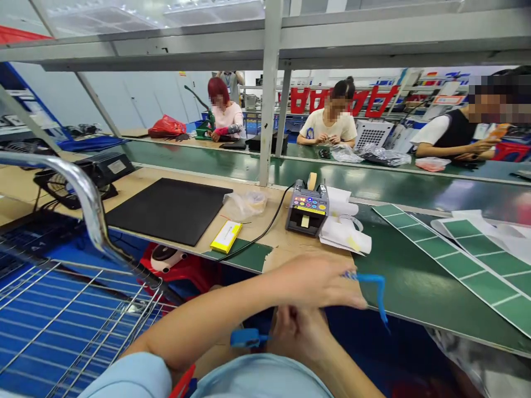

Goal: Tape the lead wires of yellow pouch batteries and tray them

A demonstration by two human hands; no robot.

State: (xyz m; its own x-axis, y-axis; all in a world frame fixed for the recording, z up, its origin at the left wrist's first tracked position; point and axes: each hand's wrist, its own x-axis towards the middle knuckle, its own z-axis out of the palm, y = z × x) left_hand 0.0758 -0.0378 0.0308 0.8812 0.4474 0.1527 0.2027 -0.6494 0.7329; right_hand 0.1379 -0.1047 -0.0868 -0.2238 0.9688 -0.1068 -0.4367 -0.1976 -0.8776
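My left hand [319,282] reaches across from the left, above my lap at the bench edge. Its fingers are closed, and a bent blue cord [375,279], coiled near the hand, sticks out beyond them on the right. Just below, my right hand [296,326] comes up from the lower right with curled fingers. A flat blue piece [245,338] juts out to its left; it looks like part of a wrist strap. My left hand partly covers the right one, so the grip of each and how cord and piece join are hidden.
A tape dispenser [307,207] stands on the bench beside curled white paper [346,235]. Left of it lie a yellow-edged battery pack [226,236], a plastic bag [246,203] and a black mat [170,209]. Green label sheets [452,257] lie right. A wire cart [74,320] stands left; co-workers sit opposite.
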